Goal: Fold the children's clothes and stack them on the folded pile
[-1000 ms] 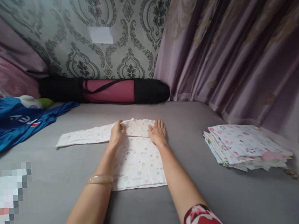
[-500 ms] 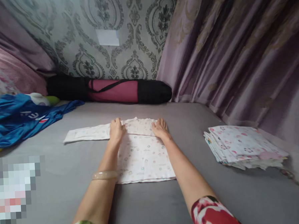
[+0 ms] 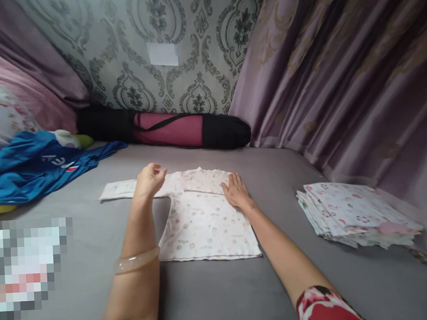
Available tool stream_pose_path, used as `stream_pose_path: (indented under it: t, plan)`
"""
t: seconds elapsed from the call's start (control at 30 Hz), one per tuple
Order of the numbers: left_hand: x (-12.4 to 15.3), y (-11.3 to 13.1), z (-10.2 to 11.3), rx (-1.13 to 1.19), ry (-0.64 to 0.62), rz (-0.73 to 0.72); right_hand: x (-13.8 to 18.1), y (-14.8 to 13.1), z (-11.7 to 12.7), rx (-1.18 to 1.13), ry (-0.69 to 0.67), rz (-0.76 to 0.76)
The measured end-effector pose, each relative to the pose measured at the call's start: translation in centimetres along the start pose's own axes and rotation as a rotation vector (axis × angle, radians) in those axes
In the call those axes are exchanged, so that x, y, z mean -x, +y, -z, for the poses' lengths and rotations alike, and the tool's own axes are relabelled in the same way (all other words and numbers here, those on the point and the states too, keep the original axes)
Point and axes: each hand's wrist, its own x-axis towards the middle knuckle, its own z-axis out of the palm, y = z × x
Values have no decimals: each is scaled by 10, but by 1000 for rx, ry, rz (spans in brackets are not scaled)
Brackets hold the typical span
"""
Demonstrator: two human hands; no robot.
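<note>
A small white shirt with a fine pastel print (image 3: pixel 210 227) lies flat on the grey bed sheet. Its right sleeve (image 3: pixel 202 183) is folded inward across the chest, while the left sleeve (image 3: pixel 118 189) sticks straight out to the side. My right hand (image 3: pixel 236 189) rests flat with spread fingers at the shirt's right shoulder, on the fold. Over the left sleeve is my left hand (image 3: pixel 151 180), its fingers loosely bent and apart, with nothing visible in them. Whether it touches the cloth I cannot tell. A pale bangle (image 3: pixel 137 262) circles my left forearm.
A stack of folded printed cloths (image 3: pixel 355 210) sits at the right. A blue garment (image 3: pixel 38 164) lies at the left, near a blurred-out patch (image 3: pixel 22 270). Along the patterned wall (image 3: pixel 200 46) rests a long black and maroon bag (image 3: pixel 169 129). Purple curtains (image 3: pixel 302 69) hang at the right.
My left hand has moved left from the folded sleeve's end toward the outstretched left sleeve. My right hand stays at the right shoulder. The view has shifted slightly.
</note>
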Motion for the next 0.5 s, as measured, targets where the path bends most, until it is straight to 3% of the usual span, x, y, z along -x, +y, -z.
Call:
stream_pose_path:
  t: [0.13, 0.3, 0.5]
  plan:
    - [-2, -4, -1, 9, 6, 24, 3, -17, 15, 15, 6, 32]
    - [-4, -8, -6, 12, -13, 30, 9, -48, 13, -39, -30, 297]
    - [-6, -20, -3, -36, -25, 91, 7, -50, 4, -60, -136, 290]
